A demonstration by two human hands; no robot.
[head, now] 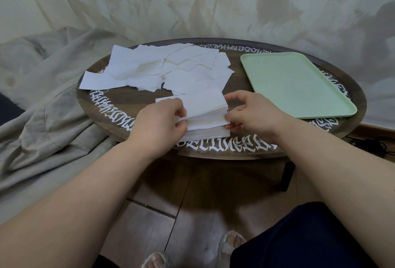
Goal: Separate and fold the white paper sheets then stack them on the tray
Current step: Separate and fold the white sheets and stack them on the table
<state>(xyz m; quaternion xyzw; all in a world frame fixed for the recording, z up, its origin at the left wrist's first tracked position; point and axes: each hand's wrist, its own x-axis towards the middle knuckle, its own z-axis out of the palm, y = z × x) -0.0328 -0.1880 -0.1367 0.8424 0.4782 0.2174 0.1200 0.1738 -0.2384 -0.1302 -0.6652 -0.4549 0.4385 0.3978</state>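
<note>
Two hands work at the near edge of a dark oval bench (pixel 132 99) ringed with white ornamental lettering. Left hand (pixel 158 118) and right hand (pixel 248 110) flank a neat stack of white sheets (pixel 205 127), each pinching an opposite side of the top sheet (pixel 203 105); the fingers (pixel 180 121) of the left are curled over its left edge, while the right thumb and forefinger nip its right corner. Lifting from both sides at once probably serves to peel one thin leaf free without dragging its neighbours along, since the paper looks soft, limp and tissue-like, and its raised edge bows instead of staying flat.

Farther back on the bench lies a loose pile of sheets (pixel 162 69), overlapping at odd angles, some hanging over the far-left rim. Whether these are already folded or merely spread out cannot be told with certainty.

On the right sits the tray (pixel 299 84), a pale green rectangle with rounded corners and a shallow raised lip, its surface matt and faintly speckled. It holds no paper, so by the look of things stacking has not begun. Its position close to the right hand would make setting down folded sheets a short reach.

A crumpled grey cloth (pixel 42 105) drapes beside the bench on the left.
</note>
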